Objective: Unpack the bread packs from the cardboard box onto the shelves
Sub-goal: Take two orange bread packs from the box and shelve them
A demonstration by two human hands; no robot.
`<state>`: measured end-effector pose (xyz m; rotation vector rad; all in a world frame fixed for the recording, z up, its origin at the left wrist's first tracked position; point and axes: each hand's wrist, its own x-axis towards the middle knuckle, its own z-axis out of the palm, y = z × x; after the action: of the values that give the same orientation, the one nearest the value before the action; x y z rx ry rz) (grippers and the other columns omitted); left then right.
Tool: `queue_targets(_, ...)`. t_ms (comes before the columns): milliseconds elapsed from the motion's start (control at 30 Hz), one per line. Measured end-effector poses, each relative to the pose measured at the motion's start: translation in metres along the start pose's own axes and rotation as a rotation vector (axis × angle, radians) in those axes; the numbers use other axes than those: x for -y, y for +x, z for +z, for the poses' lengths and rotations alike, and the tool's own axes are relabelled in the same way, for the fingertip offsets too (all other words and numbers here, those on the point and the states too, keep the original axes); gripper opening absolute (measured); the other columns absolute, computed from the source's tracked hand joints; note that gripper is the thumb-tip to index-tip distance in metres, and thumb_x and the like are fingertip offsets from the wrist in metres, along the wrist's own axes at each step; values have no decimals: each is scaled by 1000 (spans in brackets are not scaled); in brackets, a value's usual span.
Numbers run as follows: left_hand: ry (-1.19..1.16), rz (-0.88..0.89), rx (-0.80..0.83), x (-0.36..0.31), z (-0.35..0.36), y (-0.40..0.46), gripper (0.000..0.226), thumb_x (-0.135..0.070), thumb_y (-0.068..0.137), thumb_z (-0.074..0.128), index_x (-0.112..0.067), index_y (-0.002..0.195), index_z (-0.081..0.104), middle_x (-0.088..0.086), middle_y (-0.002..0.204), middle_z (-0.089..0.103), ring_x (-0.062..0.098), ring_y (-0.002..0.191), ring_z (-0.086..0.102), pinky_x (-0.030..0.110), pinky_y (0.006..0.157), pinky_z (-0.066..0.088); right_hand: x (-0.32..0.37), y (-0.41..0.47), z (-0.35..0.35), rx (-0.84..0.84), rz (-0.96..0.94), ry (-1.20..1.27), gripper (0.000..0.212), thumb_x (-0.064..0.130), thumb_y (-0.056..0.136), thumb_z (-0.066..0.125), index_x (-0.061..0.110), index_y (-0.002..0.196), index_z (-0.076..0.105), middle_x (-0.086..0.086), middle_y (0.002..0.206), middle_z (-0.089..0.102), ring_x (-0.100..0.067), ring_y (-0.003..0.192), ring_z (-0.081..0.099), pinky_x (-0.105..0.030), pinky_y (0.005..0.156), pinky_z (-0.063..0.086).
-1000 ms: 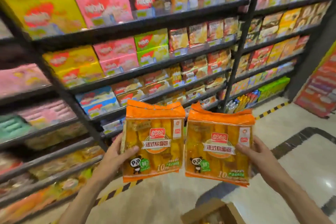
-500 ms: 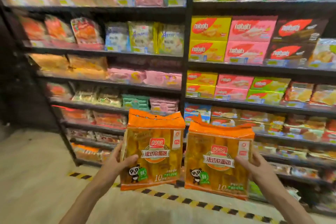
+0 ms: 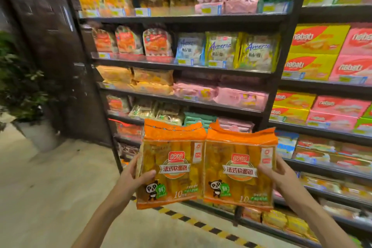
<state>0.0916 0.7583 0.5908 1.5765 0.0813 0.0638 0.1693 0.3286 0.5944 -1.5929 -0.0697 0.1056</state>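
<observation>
I hold two orange bread packs upright, side by side, in front of the dark shelves [image 3: 181,66]. My left hand [image 3: 134,177] grips the left bread pack [image 3: 173,165] by its left edge, thumb on the front. My right hand [image 3: 279,177] grips the right bread pack [image 3: 237,169] by its right edge. Both packs show a panda print and a red label. Similar orange packs [image 3: 136,79] lie on the third shelf from the top, at its left end. The cardboard box is out of view.
Shelves full of snack bags and wafer boxes [image 3: 314,52] fill the middle and right. A dark pillar [image 3: 60,66] stands left of the rack, with a potted plant [image 3: 22,86] beyond it. A yellow-black floor stripe [image 3: 201,224] runs along the rack's foot.
My view has swung left along the aisle, from the wafer-box bays to the bay with bagged bread, and closer to it. Both hands keep the same grip on the packs.
</observation>
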Motion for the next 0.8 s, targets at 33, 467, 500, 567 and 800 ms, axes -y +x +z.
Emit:
queue_targets(33, -4, 0, -8, 2, -9, 4, 66, -25, 89, 77, -37, 146, 48, -1, 131, 73, 27, 115, 74, 54, 95, 60, -1, 6, 10, -1, -1, 0, 55, 52, 81, 82, 42, 131, 60, 8, 123, 75, -21, 111, 74, -54, 95, 59)
queue_targets(467, 1, -117, -9, 79, -39, 132, 73, -34, 83, 86, -38, 145, 48, 1, 135, 71, 29, 118, 72, 58, 98, 57, -68, 130, 39, 10, 81, 1, 78, 60, 63, 85, 38, 133, 59, 8, 123, 75, -18, 109, 75, -55, 95, 58)
queue_targets(500, 0, -131, -7, 86, -39, 144, 75, -37, 80, 87, -37, 145, 49, 2, 135, 71, 29, 118, 72, 58, 98, 57, -78, 141, 39, 1, 95, 7, 77, 59, 65, 87, 38, 134, 59, 8, 123, 75, -19, 109, 75, -56, 96, 58)
queue_targets(567, -7, -163, 7, 101, -38, 169, 81, -39, 72, 89, -35, 144, 50, 3, 134, 71, 31, 118, 72, 59, 98, 56, -98, 162, 37, -24, 141, 13, 79, 60, 64, 88, 38, 133, 59, 8, 124, 75, -21, 110, 74, -59, 97, 57)
queue_targets(800, -32, -328, 65, 155, -32, 264, 90, -36, 68, 96, -37, 144, 49, 2, 130, 73, 29, 114, 74, 56, 98, 57, -145, 230, 30, -96, 290, -2, 66, 45, 69, 84, 35, 130, 61, 8, 116, 78, -23, 109, 74, -57, 98, 57)
